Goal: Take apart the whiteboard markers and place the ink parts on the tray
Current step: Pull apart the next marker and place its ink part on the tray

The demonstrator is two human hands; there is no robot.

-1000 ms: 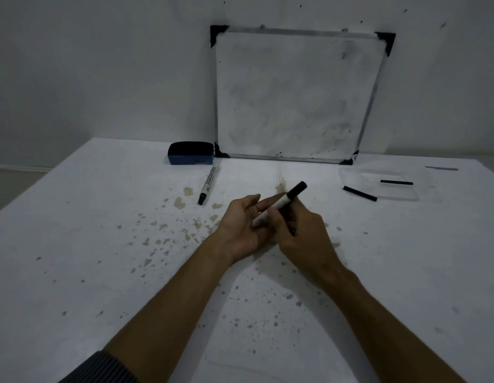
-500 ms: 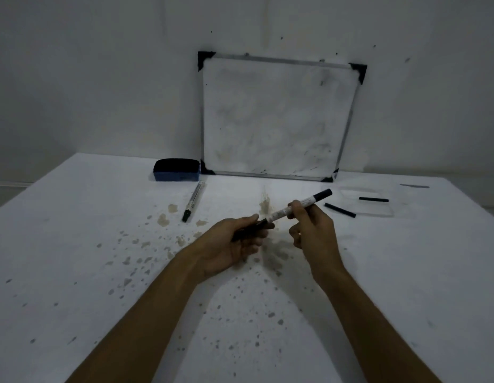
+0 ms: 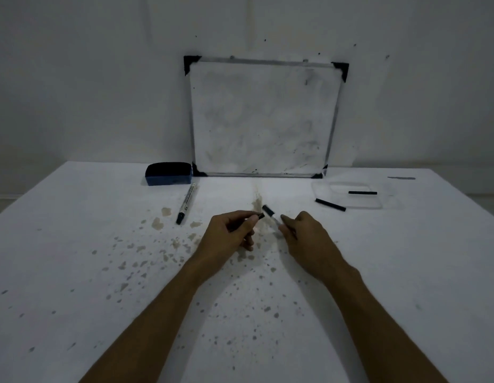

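Observation:
My left hand (image 3: 229,234) pinches a short black marker piece (image 3: 260,216) by its end. My right hand (image 3: 306,237) grips a pale marker barrel (image 3: 275,220) whose black end points up and left, a small gap away from the left hand's piece. A second, whole marker (image 3: 187,203) lies on the table to the left. At the back right is a clear tray (image 3: 378,207) with one black ink stick (image 3: 362,192) inside. Another black ink stick (image 3: 330,204) lies across the tray's near left edge.
A whiteboard (image 3: 263,120) leans on the wall at the back of the white, stain-speckled table (image 3: 102,272). A blue eraser (image 3: 168,173) sits beside the board's left corner. A dark mark (image 3: 401,178) shows at the far right.
The marker held as one piece between both hands now shows as two pieces, one in each hand. The right hand's barrel has swung so that its black end points left.

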